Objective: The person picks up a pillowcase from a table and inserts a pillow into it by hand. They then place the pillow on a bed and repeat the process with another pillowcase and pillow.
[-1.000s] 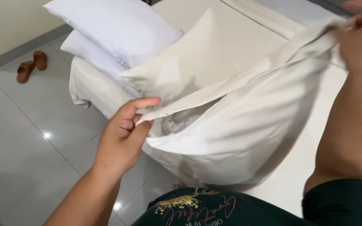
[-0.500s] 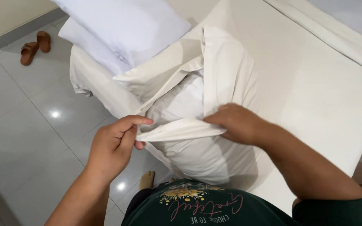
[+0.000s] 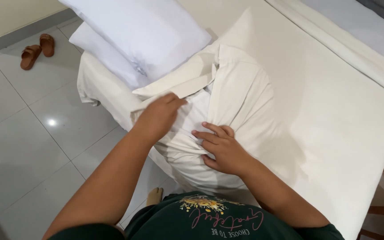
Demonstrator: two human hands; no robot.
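Pillow point(image 3: 241, 102) pressed on bed point(image 3: 334, 111) by right hand point(image 3: 223, 149), fingers flat and spread. Cover flap point(image 3: 178, 82) touched by left hand point(image 3: 158, 116); finger state cannot be told.

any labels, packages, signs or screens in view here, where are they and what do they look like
No packages, signs or screens.
Shirt print: bottom centre, on the person's dark green shirt; a yellow floral motif over pink script and small pale lettering.
Pillow seam: a possible small tag at the white pillow's edge, too small to tell.
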